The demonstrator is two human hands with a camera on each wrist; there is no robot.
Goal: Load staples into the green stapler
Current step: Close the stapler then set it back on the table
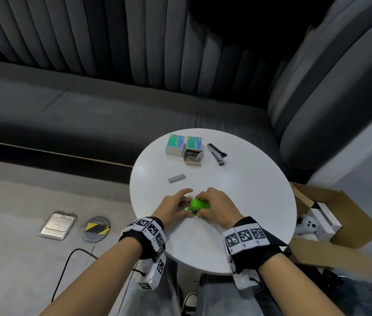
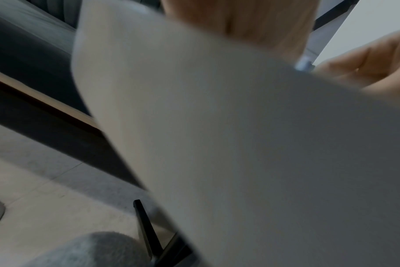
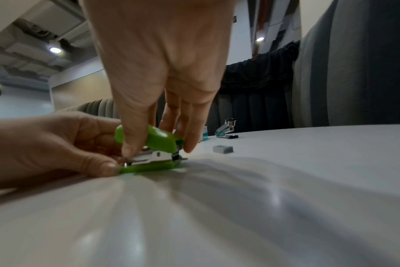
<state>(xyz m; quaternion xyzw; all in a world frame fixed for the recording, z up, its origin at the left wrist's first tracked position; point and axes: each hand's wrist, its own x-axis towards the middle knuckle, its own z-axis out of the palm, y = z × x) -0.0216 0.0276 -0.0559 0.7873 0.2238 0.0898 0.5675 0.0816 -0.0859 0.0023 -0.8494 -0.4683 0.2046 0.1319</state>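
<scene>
The green stapler [image 1: 200,204] sits on the white round table [image 1: 249,179], near its front edge. My right hand [image 1: 212,201] grips its green top from above, thumb on one side and fingers on the other, as the right wrist view shows on the stapler [image 3: 162,140]. The lid is tilted up over the bare metal magazine. My left hand [image 3: 57,144] pinches the stapler's near end, with the thumb [image 3: 105,167] against the green base. A loose grey strip of staples [image 1: 176,178] lies further back. The left wrist view is mostly blurred table [image 2: 240,144].
Two staple boxes [image 1: 184,147] stand at the table's far side, the right one open. A black and silver stapler [image 1: 217,153] lies beside them. An open cardboard box [image 1: 340,213] is on the floor at right. A grey sofa [image 1: 89,106] runs behind the table.
</scene>
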